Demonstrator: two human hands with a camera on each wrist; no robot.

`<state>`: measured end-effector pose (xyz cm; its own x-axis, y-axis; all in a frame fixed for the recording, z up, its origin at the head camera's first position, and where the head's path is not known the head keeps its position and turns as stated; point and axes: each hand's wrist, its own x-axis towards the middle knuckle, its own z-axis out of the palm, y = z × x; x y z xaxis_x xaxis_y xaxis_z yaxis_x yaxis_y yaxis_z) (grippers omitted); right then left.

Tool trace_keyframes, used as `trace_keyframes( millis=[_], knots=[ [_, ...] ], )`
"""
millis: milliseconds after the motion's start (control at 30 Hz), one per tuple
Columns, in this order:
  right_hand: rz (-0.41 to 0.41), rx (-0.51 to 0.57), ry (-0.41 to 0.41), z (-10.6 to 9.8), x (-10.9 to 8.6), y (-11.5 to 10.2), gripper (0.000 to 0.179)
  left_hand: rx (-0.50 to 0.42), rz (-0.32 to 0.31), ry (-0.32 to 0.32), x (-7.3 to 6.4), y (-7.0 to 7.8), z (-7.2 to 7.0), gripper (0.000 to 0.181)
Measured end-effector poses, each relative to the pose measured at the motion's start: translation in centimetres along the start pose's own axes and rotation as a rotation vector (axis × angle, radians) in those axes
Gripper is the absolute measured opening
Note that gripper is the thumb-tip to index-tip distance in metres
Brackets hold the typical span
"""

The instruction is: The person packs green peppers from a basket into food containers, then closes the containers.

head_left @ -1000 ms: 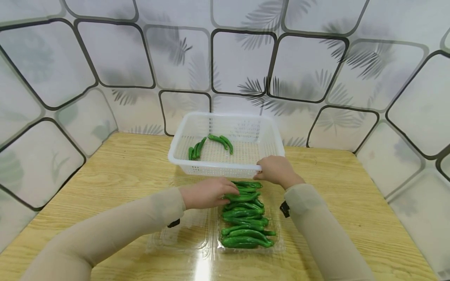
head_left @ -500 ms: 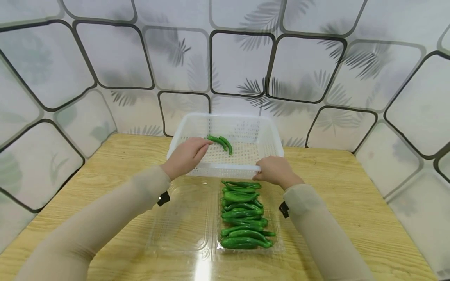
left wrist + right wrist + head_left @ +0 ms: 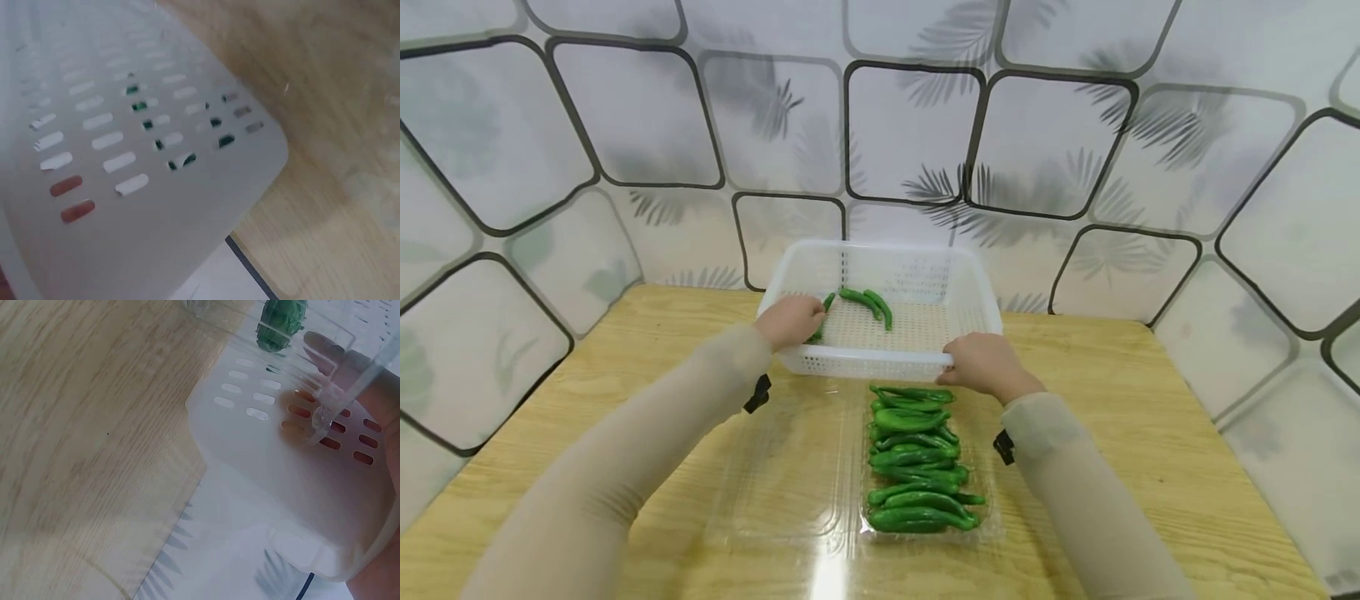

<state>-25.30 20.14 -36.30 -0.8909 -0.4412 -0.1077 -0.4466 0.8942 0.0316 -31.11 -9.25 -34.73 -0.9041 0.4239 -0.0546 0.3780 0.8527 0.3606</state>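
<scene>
My left hand (image 3: 792, 322) reaches over the left front rim into a white plastic basket (image 3: 880, 354), down at some green peppers (image 3: 827, 302) that it partly covers. Its fingertips are hidden, and I cannot tell whether they pinch a pepper. In the left wrist view, green shows through the slots of the basket wall (image 3: 206, 200). My right hand (image 3: 985, 362) grips the basket's front rim near the right corner, thumb outside. Two more green peppers (image 3: 868, 304) lie on the basket floor. In front, a clear plastic clamshell box (image 3: 790, 467) lies open, its right half filled with a stacked row of green peppers (image 3: 917, 458).
The wooden table (image 3: 1105, 467) carries the basket at the back and the clamshell nearer to me. Behind and at both sides rises a patterned wall covering (image 3: 917, 133), close behind the basket.
My left hand has moved from the peppers in the clamshell up and left to the basket, then down onto the peppers at its left. The right hand keeps its grip on the rim.
</scene>
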Motion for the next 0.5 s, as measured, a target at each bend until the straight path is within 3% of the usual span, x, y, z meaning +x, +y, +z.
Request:
trace_keyframes(
  millis=[200, 300, 500],
  knots=[
    [-0.001, 0.004, 0.0, -0.1, -0.2, 0.1, 0.029, 0.105, -0.162, -0.159, 2.0, 0.2, -0.3, 0.024],
    [-0.001, -0.001, 0.001, -0.2, -0.1, 0.0, 0.029, 0.148, -0.221, -0.207, 2.7, 0.3, -0.3, 0.024],
    [0.007, 0.009, -0.004, 0.0, 0.0, 0.1, 0.03, 0.189, -0.304, -0.21, 3.0, 1.1, -0.1, 0.024]
  ],
)
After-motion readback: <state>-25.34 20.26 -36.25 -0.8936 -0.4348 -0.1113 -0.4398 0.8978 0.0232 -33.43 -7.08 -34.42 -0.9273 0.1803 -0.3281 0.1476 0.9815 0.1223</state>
